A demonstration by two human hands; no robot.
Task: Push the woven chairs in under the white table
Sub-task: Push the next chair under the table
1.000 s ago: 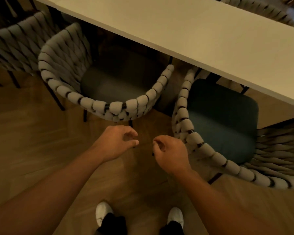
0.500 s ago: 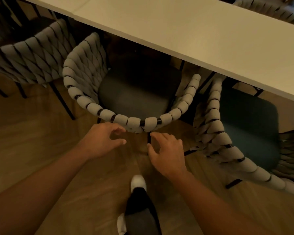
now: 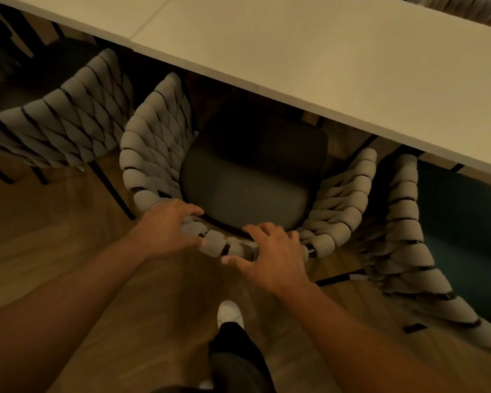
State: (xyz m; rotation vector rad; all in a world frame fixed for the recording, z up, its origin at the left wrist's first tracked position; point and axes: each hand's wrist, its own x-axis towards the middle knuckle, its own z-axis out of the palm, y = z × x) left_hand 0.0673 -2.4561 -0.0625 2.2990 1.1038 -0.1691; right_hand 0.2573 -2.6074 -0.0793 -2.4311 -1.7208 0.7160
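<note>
We're gripping the grey rope-woven chair w/ dark seat cushion [image 3: 247, 191] by its back rim. The left hand [image 3: 167, 228] is curling its fingers [image 3: 190, 212] over the rim top. The right hand [image 3: 270, 251] is doing likewise, thumb spread along the outside. The chair's seat front is sitting at the white worktop [image 3: 323, 58] near edge, back & arms out over the wooden floor [image 3: 54, 236]. A second woven chair [image 3: 54, 126] is standing just beside it on the left, a third woven chair [image 3: 403, 236] on the right. Our white shoe [image 3: 229, 312] is showing below the hands.

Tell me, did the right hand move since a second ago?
Yes. The right hand went forward, toward the table: a second ago it hung short of the middle chair, now it grips the rim of its back.
</note>
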